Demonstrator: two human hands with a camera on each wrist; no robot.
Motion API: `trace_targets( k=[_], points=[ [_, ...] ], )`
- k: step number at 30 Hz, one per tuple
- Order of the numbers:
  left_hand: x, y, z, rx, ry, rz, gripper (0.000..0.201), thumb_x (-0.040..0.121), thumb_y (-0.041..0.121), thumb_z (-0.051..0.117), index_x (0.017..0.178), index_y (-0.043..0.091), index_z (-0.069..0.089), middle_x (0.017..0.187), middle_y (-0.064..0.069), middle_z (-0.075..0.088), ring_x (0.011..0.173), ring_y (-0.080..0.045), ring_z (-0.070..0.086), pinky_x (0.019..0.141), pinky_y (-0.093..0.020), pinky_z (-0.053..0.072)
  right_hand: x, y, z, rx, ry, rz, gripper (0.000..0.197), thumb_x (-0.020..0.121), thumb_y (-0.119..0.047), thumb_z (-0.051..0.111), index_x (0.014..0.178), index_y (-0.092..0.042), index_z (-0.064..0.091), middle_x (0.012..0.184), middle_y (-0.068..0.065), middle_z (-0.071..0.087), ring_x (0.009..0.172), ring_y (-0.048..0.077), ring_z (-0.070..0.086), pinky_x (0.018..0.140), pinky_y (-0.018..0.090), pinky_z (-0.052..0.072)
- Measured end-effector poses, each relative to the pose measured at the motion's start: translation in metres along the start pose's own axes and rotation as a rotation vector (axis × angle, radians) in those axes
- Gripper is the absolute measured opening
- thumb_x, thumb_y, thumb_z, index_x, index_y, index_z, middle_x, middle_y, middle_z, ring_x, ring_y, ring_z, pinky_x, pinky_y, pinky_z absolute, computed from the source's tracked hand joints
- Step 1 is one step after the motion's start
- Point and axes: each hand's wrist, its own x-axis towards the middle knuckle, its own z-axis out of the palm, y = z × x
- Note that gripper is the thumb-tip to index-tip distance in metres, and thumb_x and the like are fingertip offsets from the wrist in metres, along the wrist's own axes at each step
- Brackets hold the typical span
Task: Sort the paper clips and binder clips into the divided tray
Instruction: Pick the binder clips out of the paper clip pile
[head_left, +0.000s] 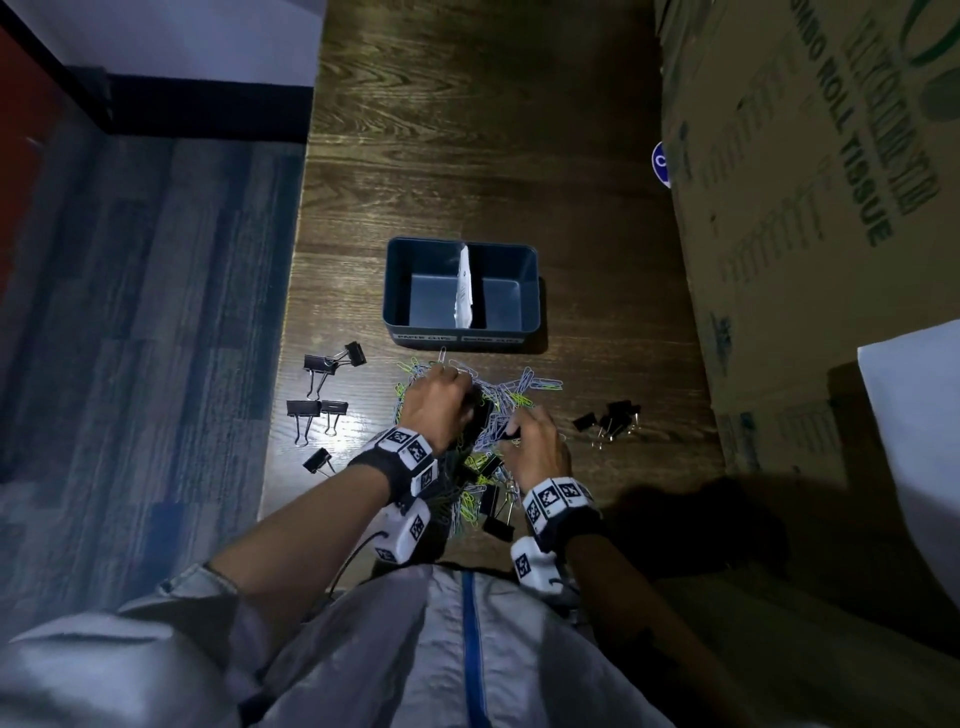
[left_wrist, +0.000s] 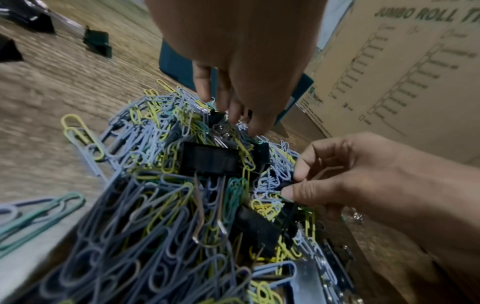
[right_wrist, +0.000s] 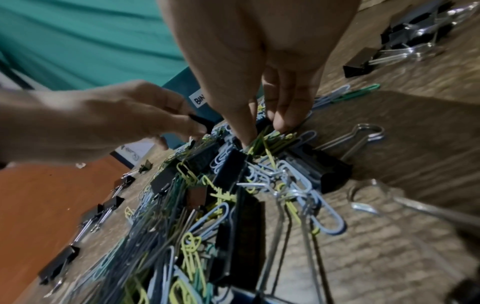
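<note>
While digging into the mixed heap of paper clips (head_left: 519, 389) just in front of the divided tray (head_left: 397, 291), busy with both hands at once. Left hand (head_left: 439, 402) on the far side of the heap, right hand (head_left: 535, 441) on the near right. Nothing in either compartment beside the white divider (head_left: 464, 286), so early in the sort, by the look of it.

Loose binder clips (head_left: 317, 364) set out to the left on the table (head_left: 467, 130), and a second cluster (head_left: 613, 418) to the right near the cardboard box (head_left: 805, 208). Probably pulled clear of the tangle first, to leave the wire clips alone.

From the head view, only knuckles and a dark speck; grips not readable there. From the left wrist view, right thumb and forefinger pinched tight on a small black clip (left_wrist: 284, 185), with more black clips buried among the wires. From the right wrist view, left fingers and thumb clamped on a black binder clip (right_wrist: 201, 121), lifted just clear of the heap, and a tray label (right_wrist: 200, 99) starting "BIN". Which compartment it marks: cannot tell from here.
</note>
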Motion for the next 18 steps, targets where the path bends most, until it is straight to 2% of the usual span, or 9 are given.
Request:
trace_targets(
  k=[2,4,6,9,11,13,16,18],
  points=[
    [-0.007,-0.005,-0.001,-0.115,0.045,0.019,0.021,0.087,0.029,0.065,0.103,0.016,0.061,0.102,-0.005,0.066,0.096,-0.023,0.055,0.076,-0.034,0.049,0.002,0.001,-0.002,-0.010,0.001,-0.016,0.033,0.079,-0.018,0.080,0.101,-0.025,0.056,0.113,-0.002,0.059,0.095,0.023,0.064,0.074,0.044,0.058],
    [-0.015,-0.009,-0.006,-0.244,0.069,-0.052,0.015,0.088,0.028,0.066,0.097,0.018,0.061,0.096,-0.001,0.064,0.089,-0.020,0.056,0.074,-0.034,0.051,0.003,0.001,-0.004,-0.049,-0.013,-0.058,0.043,0.081,-0.018,0.079,0.120,-0.022,0.059,0.124,0.003,0.060,0.106,0.026,0.064,0.081,0.045,0.058],
    [-0.020,-0.016,-0.013,-0.349,0.087,-0.155,0.017,0.088,0.030,0.067,0.097,0.017,0.062,0.093,0.001,0.063,0.081,-0.017,0.058,0.071,-0.030,0.052,0.006,0.000,-0.007,-0.073,-0.031,-0.071,0.048,0.082,-0.019,0.079,0.126,-0.016,0.061,0.130,0.009,0.060,0.113,0.029,0.062,0.087,0.046,0.056],
    [-0.026,-0.039,-0.028,-0.450,0.141,-0.288,0.019,0.087,0.027,0.069,0.102,0.015,0.066,0.090,0.000,0.069,0.074,-0.016,0.063,0.065,-0.027,0.054,0.009,-0.001,-0.012,-0.097,-0.073,-0.095,0.043,0.079,-0.028,0.081,0.117,-0.014,0.065,0.128,0.008,0.059,0.111,0.028,0.062,0.088,0.044,0.056],
    [-0.030,-0.060,-0.038,-0.472,0.158,-0.365,0.023,0.088,0.026,0.069,0.107,0.014,0.067,0.092,-0.001,0.071,0.074,-0.015,0.063,0.062,-0.022,0.048,0.012,0.000,-0.015,-0.087,-0.109,-0.096,0.037,0.077,-0.035,0.082,0.105,-0.016,0.066,0.124,0.003,0.058,0.107,0.025,0.063,0.087,0.043,0.056],
    [-0.032,-0.080,-0.047,-0.454,0.156,-0.424,0.027,0.088,0.026,0.070,0.111,0.014,0.067,0.092,-0.004,0.072,0.076,-0.017,0.062,0.066,-0.026,0.047,0.016,0.002,-0.020,-0.020,-0.147,-0.051,0.032,0.074,-0.035,0.084,0.094,-0.018,0.066,0.119,0.002,0.061,0.101,0.023,0.064,0.086,0.041,0.056],
    [-0.033,-0.105,-0.052,-0.374,0.103,-0.462,0.022,0.088,0.025,0.070,0.109,0.019,0.068,0.079,-0.002,0.068,0.077,-0.020,0.063,0.070,-0.031,0.049,0.021,0.003,-0.027,0.144,-0.221,0.045,0.027,0.073,-0.026,0.086,0.093,-0.017,0.070,0.091,-0.002,0.069,0.084,0.017,0.067,0.083,0.041,0.058],
    [-0.033,-0.117,-0.049,-0.335,0.066,-0.447,0.020,0.088,0.025,0.071,0.107,0.023,0.068,0.076,0.000,0.068,0.078,-0.022,0.066,0.073,-0.036,0.054,0.023,0.003,-0.032,0.230,-0.248,0.096,0.023,0.074,-0.020,0.086,0.091,-0.019,0.071,0.082,-0.003,0.070,0.080,0.016,0.068,0.084,0.040,0.059]
  ],
)
